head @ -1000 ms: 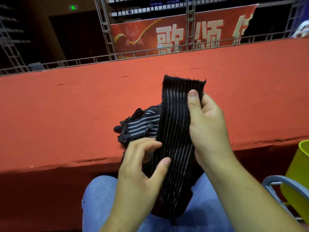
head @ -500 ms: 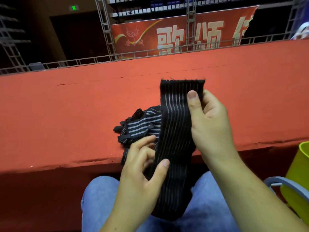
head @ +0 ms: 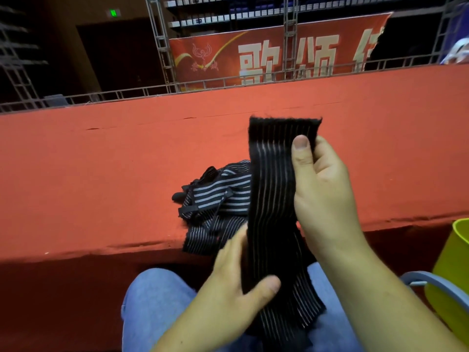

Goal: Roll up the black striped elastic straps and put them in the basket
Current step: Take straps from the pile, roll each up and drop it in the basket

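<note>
A black elastic strap (head: 272,199) with thin pale stripes stands upright in front of me, its lower end hanging over my lap. My right hand (head: 327,199) pinches its upper part, thumb on the front near the top edge. Lower down, my left hand (head: 236,285) grips the strap, with the thumb across its front and the fingers behind it. More black striped straps (head: 218,199) lie in a loose heap on the red ledge (head: 101,186), just left of the held strap. The yellow-green basket (head: 451,275) stands at the right edge, partly cut off.
The red carpeted ledge runs across the whole view, its front edge just beyond my knees in blue jeans (head: 157,301). A grey chair arm (head: 418,278) curves beside the basket. Metal trusses and a red banner (head: 266,57) stand behind the ledge.
My left hand has slid down the strap and closed on it, the fingers going behind the cloth. The right hand has kept its pinch near the top edge.
</note>
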Tool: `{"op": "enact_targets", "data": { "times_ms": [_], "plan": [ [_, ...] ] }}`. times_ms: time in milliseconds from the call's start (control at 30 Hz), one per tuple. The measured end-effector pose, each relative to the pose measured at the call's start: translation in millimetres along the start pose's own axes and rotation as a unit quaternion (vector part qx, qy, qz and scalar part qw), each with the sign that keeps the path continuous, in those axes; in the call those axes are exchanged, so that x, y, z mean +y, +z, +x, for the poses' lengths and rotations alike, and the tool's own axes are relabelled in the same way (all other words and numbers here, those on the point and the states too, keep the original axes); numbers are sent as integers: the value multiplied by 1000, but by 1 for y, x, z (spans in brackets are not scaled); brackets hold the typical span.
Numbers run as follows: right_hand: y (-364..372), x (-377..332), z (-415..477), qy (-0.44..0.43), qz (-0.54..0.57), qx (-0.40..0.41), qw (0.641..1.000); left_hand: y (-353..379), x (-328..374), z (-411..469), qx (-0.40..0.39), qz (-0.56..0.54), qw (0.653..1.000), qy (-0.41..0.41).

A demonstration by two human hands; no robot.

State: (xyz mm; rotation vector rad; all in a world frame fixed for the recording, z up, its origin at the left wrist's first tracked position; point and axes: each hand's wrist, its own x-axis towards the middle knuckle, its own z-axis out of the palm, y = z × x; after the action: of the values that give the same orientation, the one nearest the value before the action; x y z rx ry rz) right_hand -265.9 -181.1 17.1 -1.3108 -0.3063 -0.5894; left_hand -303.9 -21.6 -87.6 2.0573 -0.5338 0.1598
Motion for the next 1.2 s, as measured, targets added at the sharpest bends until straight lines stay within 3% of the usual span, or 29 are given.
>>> {"op": "enact_targets", "data": {
  "times_ms": [167,433,600,800,1067,1200],
  "plan": [
    [-3,17,-14,5,-33,-74,997,-42,39,20,125,-120,983,58],
    [-7,28,-54,75,3,-100,992,-50,67,19,200,-139,968,62],
    [-15,33,-73,140,26,-102,985,-44,60,7,181,-128,975,23],
    [-15,38,-80,151,19,-104,983,-42,58,1,136,-141,981,-7],
    [-18,43,-83,226,9,-152,962,-44,48,3,197,-116,974,-2],
    [-19,46,-81,238,2,-111,965,-43,48,2,164,-124,979,1]
  ]
}}
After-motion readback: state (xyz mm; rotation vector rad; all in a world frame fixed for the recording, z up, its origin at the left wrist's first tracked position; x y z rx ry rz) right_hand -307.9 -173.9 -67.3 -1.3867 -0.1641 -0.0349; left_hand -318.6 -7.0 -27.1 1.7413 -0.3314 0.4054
